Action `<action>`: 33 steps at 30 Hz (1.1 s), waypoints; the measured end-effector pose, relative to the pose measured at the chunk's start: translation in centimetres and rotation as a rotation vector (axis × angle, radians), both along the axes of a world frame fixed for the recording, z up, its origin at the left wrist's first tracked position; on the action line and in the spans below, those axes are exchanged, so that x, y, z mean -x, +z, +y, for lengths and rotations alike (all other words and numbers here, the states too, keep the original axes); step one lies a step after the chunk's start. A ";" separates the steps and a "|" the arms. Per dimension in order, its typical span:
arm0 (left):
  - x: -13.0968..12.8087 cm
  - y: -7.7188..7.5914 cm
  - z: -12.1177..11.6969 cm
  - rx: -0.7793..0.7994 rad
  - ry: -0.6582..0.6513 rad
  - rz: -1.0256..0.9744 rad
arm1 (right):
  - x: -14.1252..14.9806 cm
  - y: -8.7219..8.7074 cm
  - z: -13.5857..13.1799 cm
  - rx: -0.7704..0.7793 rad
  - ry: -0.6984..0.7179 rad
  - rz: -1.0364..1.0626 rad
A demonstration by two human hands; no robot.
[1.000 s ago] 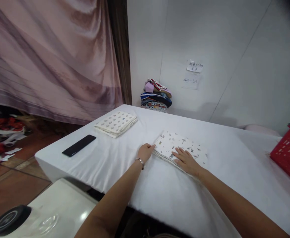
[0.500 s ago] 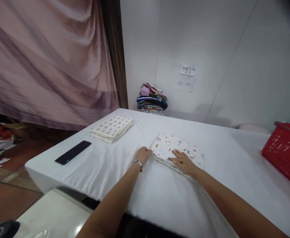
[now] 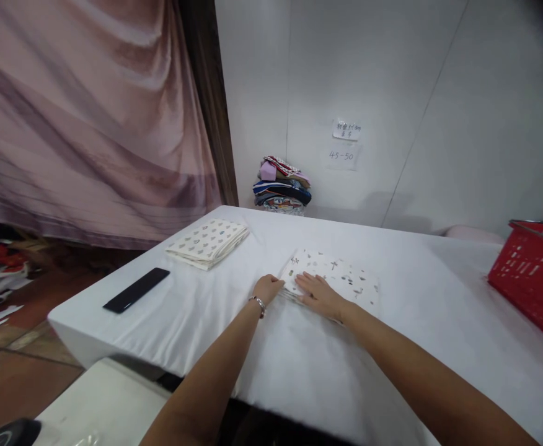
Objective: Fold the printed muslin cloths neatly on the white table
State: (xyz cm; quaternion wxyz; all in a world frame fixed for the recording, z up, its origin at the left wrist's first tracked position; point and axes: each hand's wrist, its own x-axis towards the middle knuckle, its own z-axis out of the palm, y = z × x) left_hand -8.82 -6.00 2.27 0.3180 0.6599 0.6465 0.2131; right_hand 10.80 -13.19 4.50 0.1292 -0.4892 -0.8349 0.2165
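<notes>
A folded white cloth with small scattered motifs lies toward the near edge of the white-draped desk. The right hand presses flat on it, fingers slightly apart; the left hand touches its left side, though whether those fingers pinch it I cannot tell. A flat black rectangular slab lies near the desk's near left corner.

The palm-tree-print cloth was white with scattered grey motifs, the row-patterned cloth cream and grey, the plastic basket red.
</notes>
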 end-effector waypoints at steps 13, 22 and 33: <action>0.0 -1.1 0.7 0.000 0.006 -0.026 | 2.7 -0.5 1.9 -0.257 0.041 0.005; -0.2 -1.0 0.2 -0.014 0.010 0.030 | 3.4 -1.9 1.9 -0.268 -0.003 0.016; -0.5 -0.3 -0.4 -0.011 -0.036 0.114 | -1.1 -1.5 2.0 -0.163 -0.227 0.068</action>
